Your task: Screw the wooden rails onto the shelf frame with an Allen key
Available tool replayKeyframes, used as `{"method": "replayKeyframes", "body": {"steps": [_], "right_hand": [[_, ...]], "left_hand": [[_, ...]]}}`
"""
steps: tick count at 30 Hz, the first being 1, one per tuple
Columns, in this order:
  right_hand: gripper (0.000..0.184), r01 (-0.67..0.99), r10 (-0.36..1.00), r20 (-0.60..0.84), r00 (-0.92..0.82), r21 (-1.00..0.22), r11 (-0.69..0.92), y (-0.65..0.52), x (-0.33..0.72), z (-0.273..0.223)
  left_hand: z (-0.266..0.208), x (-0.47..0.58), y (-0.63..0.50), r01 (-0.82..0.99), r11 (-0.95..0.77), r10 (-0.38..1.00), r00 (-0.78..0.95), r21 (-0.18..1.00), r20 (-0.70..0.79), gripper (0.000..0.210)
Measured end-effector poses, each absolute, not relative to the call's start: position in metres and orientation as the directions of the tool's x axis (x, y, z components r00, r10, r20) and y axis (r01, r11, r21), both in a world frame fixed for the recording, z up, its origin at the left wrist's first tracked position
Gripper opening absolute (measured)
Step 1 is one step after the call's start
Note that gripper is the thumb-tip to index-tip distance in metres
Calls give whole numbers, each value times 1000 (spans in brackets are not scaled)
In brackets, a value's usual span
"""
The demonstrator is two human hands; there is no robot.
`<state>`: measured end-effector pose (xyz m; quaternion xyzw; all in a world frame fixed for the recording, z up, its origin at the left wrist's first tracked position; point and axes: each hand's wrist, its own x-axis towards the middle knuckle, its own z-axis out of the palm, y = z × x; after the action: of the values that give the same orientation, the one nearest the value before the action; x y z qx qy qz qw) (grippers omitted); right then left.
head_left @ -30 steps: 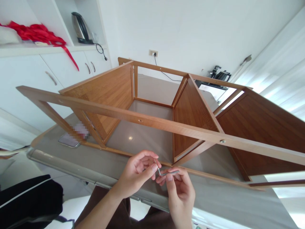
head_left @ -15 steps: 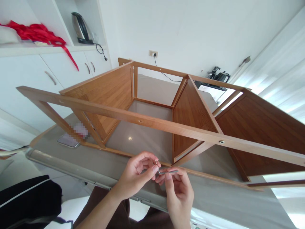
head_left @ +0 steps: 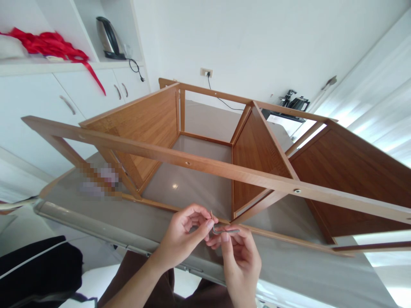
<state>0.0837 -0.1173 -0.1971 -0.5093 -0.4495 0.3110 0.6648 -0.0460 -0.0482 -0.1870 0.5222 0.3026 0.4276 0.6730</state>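
Low in the middle of the view, my right hand (head_left: 239, 256) pinches a bent grey hex key (head_left: 229, 231) between thumb and fingers. My left hand (head_left: 189, 231) is closed beside it, thumb and forefinger together at the key's short end. A thin, copper-coloured screw (head_left: 211, 214) sticks up from those left fingertips; its head is hidden by them. Behind both hands, a brown wooden shelf frame (head_left: 205, 167) lies on its side across the table. Its near rail has a metal fastener (head_left: 297, 191) and a hole (head_left: 188, 163).
The grey table (head_left: 96, 218) runs beneath the frame. A blurred-out object (head_left: 104, 177) lies near the left end. At the back left, a kettle (head_left: 109, 36) and red ribbon (head_left: 54, 45) rest in a white cabinet (head_left: 28, 94). A black cloth item (head_left: 38, 265) is at lower left.
Slightly more of the screw shows above my left fingertips. Both hands and the hex key stay almost in place, and the frame has not moved.
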Motion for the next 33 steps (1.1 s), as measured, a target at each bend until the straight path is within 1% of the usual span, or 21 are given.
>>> {"method": "replayKeyframes", "body": {"steps": [3,7,11,13,15,19,23,27,33], "right_hand": [[5,84,842,272,465,-961,264,-122,80,-197],[10,167,756,286,589,-958,233,-137,76,-203],[13,392,685,374,625,-910,139,-150,78,-212],[11,493,661,416,624,-866,79,-154,79,-213],[8,553,642,445,624,-832,39,-156,81,-213],[6,602,624,465,628,-798,-11,-158,85,-211],[8,621,621,485,615,-784,-3,-161,91,-214],[11,613,652,471,595,-790,12,-163,94,-214],[10,627,641,493,588,-779,23,-163,95,-214]], "left_hand": [[-187,-45,-50,-183,51,892,451,982,38,16],[-184,-45,-53,-16,-54,853,519,998,55,18],[-181,-44,-56,110,-194,820,563,975,99,18],[-181,-42,-57,167,-261,799,590,951,116,19],[-182,-40,-58,209,-345,766,626,915,146,20],[-183,-37,-59,248,-514,693,685,821,227,25],[-185,-32,-58,276,-601,646,720,750,252,29],[-187,-26,-58,300,-662,609,750,687,259,30],[-188,-26,-61,380,-666,639,734,642,228,27]]}}
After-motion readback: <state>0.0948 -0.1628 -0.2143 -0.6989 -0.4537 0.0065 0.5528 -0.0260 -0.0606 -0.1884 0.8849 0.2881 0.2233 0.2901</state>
